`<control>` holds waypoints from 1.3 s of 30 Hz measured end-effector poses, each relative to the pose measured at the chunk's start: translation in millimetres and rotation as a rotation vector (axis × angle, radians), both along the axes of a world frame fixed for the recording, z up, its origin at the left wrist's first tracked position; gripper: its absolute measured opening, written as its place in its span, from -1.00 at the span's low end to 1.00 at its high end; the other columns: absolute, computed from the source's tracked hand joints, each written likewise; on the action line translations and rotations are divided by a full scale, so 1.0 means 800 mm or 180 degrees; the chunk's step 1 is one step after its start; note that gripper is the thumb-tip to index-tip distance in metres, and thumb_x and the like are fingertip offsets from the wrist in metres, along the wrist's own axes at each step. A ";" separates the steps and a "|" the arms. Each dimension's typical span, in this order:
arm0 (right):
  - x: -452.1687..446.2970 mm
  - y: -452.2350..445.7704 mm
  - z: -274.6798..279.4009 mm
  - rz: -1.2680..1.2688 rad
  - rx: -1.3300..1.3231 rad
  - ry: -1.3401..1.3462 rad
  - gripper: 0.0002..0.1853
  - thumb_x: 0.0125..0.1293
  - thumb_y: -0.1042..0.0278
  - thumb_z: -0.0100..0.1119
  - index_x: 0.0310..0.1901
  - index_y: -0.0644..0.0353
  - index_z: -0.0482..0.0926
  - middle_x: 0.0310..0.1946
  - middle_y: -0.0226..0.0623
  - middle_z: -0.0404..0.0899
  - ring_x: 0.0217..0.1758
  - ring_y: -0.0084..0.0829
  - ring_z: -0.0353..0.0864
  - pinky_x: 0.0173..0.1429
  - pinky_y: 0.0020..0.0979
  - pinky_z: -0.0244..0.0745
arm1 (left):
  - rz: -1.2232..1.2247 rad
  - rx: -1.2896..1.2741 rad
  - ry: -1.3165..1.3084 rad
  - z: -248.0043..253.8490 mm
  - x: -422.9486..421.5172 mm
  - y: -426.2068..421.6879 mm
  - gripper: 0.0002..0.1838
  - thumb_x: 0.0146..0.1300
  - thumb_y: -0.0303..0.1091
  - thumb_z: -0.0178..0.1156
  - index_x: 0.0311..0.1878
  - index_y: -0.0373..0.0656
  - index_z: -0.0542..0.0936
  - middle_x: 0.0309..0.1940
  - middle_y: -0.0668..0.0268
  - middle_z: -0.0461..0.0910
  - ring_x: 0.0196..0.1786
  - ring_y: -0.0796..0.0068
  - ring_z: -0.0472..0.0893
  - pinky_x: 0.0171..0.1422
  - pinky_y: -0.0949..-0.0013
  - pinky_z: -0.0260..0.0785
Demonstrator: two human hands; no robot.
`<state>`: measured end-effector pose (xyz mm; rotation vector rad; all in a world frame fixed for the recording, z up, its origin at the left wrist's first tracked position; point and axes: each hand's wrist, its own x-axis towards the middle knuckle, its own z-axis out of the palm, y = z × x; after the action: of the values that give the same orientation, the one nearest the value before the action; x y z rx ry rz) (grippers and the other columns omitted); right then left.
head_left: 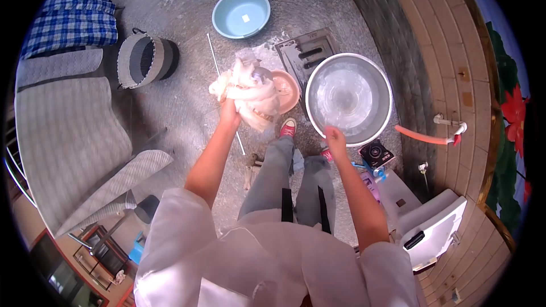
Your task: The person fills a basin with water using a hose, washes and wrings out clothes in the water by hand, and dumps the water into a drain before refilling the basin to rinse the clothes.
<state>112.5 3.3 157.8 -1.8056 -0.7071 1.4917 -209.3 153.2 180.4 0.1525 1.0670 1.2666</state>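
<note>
My left hand is closed on a bunched, pale pink-white cloth and holds it up off the ground. Behind the cloth's right side a small pink basin shows in part. My right hand is at the near rim of a large round metal basin, its fingers closed on the edge. The metal basin looks wet and shiny inside; how much water it holds, I cannot tell.
A light blue basin stands at the back. A drain grate lies beside the metal basin. Left are a woven basket and a rack with hanging cloths. An orange hose hangs from a wall tap. A thin white pole lies on the ground.
</note>
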 end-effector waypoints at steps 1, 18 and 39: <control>0.004 -0.008 -0.006 -0.0151 0.0114 0.0132 -0.78 0.23 0.44 -0.01 -0.10 0.26 0.47 -0.32 -0.30 0.54 -0.35 -0.50 0.54 -0.31 -0.54 0.51 | -0.0013 -0.0020 -0.0017 -0.009 0.001 0.001 -0.67 0.15 -0.44 0.07 0.01 -0.25 0.41 -0.08 0.18 0.50 -0.06 0.33 0.53 0.04 0.30 0.42; 0.055 -0.112 -0.087 -0.0732 -0.1000 0.0517 -0.76 0.20 0.44 -0.07 -0.09 0.19 0.46 -0.34 -0.29 0.54 -0.43 -0.49 0.57 -0.33 -0.52 0.53 | -0.0521 -0.0019 0.2006 -0.187 0.060 -0.054 -0.51 0.07 -0.59 0.07 0.14 -0.24 0.33 0.06 0.25 0.41 0.10 0.39 0.40 0.15 0.39 0.25; 0.063 -0.120 -0.101 -0.0747 -0.1526 0.0481 -0.74 0.22 0.41 -0.09 -0.06 0.17 0.44 -0.28 -0.25 0.55 -0.41 -0.46 0.57 -0.28 -0.51 0.50 | -0.0026 -0.0272 0.1838 -0.266 0.078 0.014 -0.46 -0.02 -0.58 0.17 0.12 -0.24 0.37 -0.01 0.25 0.46 0.00 0.45 0.47 0.06 0.44 0.30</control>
<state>162.9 -92.7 77.0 -2.0059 -0.0544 1.7097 -146.5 164.3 -32.1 0.4772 1.6076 1.1939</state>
